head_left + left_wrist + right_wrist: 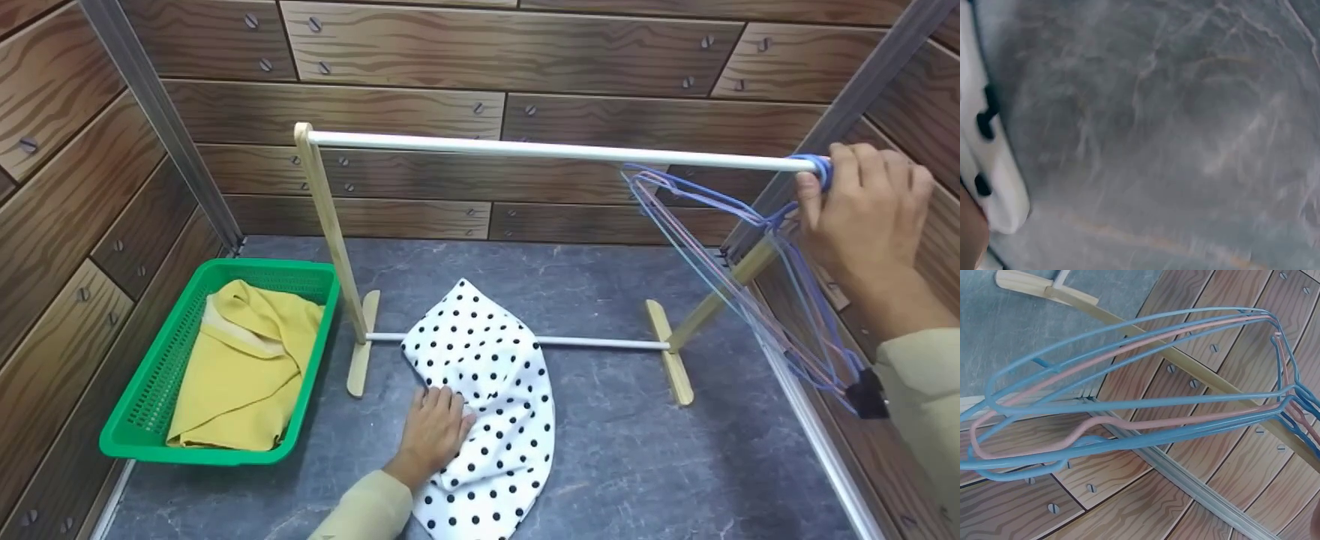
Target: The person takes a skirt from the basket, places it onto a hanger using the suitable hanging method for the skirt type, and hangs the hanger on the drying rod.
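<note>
A white cloth with black polka dots (495, 420) lies spread on the floor, its kind unclear. My left hand (435, 431) rests on its left side; the left wrist view catches only the cloth's edge (999, 185) and a bit of skin. At the right end of a white rail (555, 151), my right hand (874, 210) grips the hooks of several blue and pink clothes hangers (750, 300). Their hooks loop round the rail beside my thumb. The hangers fill the right wrist view, where the hooks and most of the hand lie outside the picture.
The rail belongs to a wooden rack (330, 232) with a lower white bar (607, 343), partly covered by the cloth. A green basket (120, 442) at the left holds a folded yellow cloth (255, 375). Wood-patterned walls (600, 52) and metal posts enclose the space.
</note>
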